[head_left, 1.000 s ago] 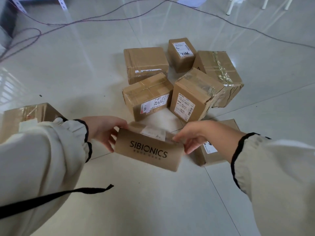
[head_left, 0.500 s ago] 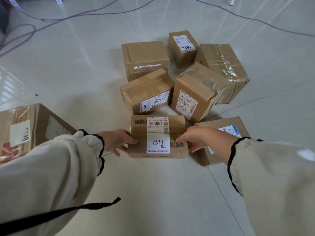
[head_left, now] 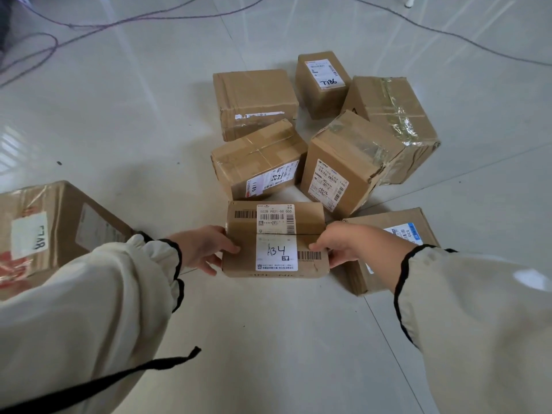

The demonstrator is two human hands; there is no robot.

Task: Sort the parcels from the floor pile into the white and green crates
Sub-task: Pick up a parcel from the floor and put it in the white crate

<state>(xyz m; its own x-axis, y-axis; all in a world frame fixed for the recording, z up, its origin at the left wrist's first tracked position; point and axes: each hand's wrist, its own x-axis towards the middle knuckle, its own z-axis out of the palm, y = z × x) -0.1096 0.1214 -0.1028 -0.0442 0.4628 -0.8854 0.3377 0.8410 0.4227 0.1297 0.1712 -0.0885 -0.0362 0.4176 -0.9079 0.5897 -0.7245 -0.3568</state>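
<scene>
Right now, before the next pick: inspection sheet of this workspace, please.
Surface: glossy pale tiled floor, reflections.
Job's things: A34 parcel held label-up; six parcels in the floor pile beyond it, T186 parcel among them; large parcel apart at the left; crates not in view.
Clutter: small dark speck on the floor.
Hands: left hand grips the A34 parcel's left end, right hand its right end.
Cables: thin dark cables trail across the far floor.
Surroundings: white furniture legs at the top edge.
</scene>
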